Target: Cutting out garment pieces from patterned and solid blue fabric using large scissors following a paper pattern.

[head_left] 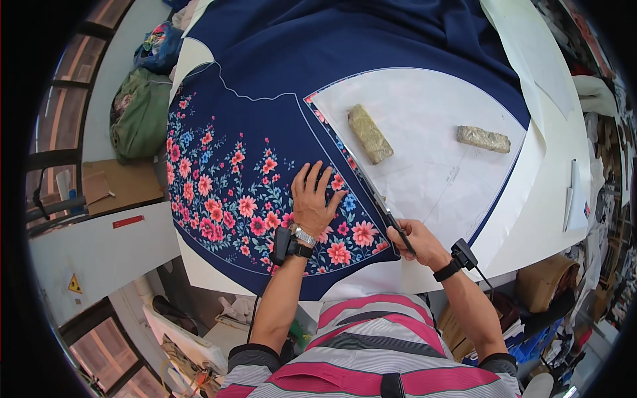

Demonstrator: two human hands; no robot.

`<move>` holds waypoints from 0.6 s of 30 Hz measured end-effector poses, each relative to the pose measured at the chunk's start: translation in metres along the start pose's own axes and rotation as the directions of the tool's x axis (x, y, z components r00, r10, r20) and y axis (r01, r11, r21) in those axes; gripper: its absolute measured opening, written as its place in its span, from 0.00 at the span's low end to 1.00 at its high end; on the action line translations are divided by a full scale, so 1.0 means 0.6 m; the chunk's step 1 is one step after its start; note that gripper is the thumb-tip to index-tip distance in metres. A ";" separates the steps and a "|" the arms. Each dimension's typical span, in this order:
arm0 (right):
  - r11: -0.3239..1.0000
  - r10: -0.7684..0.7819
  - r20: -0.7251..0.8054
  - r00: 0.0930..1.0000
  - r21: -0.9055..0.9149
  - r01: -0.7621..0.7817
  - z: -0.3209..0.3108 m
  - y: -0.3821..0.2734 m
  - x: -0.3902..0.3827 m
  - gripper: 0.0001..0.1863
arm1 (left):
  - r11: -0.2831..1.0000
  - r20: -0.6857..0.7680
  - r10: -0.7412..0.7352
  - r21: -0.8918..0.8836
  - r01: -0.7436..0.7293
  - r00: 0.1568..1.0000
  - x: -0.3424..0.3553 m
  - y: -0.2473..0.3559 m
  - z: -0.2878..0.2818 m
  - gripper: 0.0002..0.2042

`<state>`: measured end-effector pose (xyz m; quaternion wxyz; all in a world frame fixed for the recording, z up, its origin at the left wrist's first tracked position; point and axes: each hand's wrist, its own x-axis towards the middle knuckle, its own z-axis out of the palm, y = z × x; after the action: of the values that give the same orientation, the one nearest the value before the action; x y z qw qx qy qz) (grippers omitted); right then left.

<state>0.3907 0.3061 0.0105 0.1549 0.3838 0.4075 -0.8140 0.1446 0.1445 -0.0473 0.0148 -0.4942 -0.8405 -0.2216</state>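
Note:
Navy fabric point(259, 126) with a pink and blue floral print covers much of the table. My left hand point(314, 202) lies flat on the flowers, fingers a little apart, holding nothing. In my right hand point(418, 240) is a pair of scissors point(381, 202), its fingers closed around the handles. The blades point away from me, along the straight left edge of a white fan-shaped paper pattern point(418, 93). A wrapped brick-like weight point(370, 134) rests on the paper's left part, and a second wrapped weight point(483, 138) on its right.
White paper sheets point(531, 179) extend beyond the fabric at the right. A green bag point(137, 119) and a cardboard box point(119, 187) stand left of the table. Below the table's near right edge is a brown box point(545, 282). Navy cloth lies in folds at the far side.

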 end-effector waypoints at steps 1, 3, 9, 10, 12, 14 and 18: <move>1.000 -0.002 0.001 1.000 -0.002 0.002 0.001 -0.002 0.003 0.22 | 1.000 -0.001 0.002 0.000 -0.002 1.000 0.000 0.000 0.000 0.30; 1.000 0.011 -0.023 1.000 -0.002 -0.012 0.003 -0.004 0.012 0.21 | 1.000 -0.005 0.003 0.001 -0.003 1.000 -0.002 0.001 0.002 0.30; 0.998 -0.019 -0.002 1.000 -0.053 0.018 0.002 -0.017 0.015 0.22 | 1.000 -0.008 0.000 -0.006 0.000 1.000 0.001 0.004 0.003 0.30; 0.998 -0.023 -0.002 1.000 -0.059 0.023 0.000 -0.013 0.015 0.22 | 1.000 -0.010 0.002 -0.006 -0.002 1.000 0.005 0.007 0.002 0.30; 0.999 -0.029 0.015 0.999 0.025 0.028 -0.005 -0.004 0.018 0.22 | 1.000 -0.020 0.006 -0.015 -0.006 1.000 0.011 0.009 0.003 0.30; 0.999 -0.022 -0.009 1.000 -0.027 0.021 0.001 -0.010 0.017 0.21 | 1.000 -0.019 0.007 -0.019 -0.007 1.000 0.010 0.007 -0.002 0.30; 0.987 -0.011 -0.047 0.999 -0.162 0.004 0.012 0.007 0.003 0.23 | 0.999 -0.039 0.009 -0.052 -0.011 0.999 -0.003 -0.011 -0.011 0.30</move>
<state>0.3882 0.2979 0.0093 0.1727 0.3877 0.4772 -0.7695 0.1388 0.1375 -0.0440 0.0194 -0.4941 -0.8316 -0.2529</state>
